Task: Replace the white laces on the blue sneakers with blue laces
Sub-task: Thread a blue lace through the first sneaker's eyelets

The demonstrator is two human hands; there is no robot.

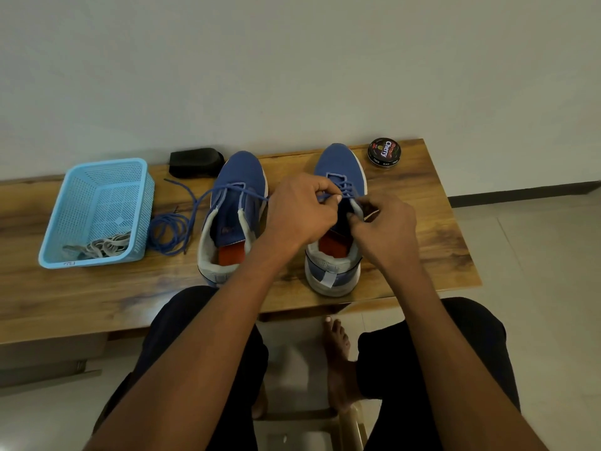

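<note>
While pinched in left-hand fingers (328,194), blue lace (345,187) over right sneaker (338,164), right-hand fingers (361,219) clamped beside.

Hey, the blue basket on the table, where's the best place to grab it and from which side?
Grip the blue basket by its near rim, coming from above on the person's side. The open top and thin perforated walls suit a pinch over the edge, and that rim sits nearest; the white laces inside stay clear.

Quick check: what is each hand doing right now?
Left hand: fingers pinch the blue lace over the right sneaker.
Right hand: fingers curled at the sneaker's tongue; what it holds cannot be told.
</note>
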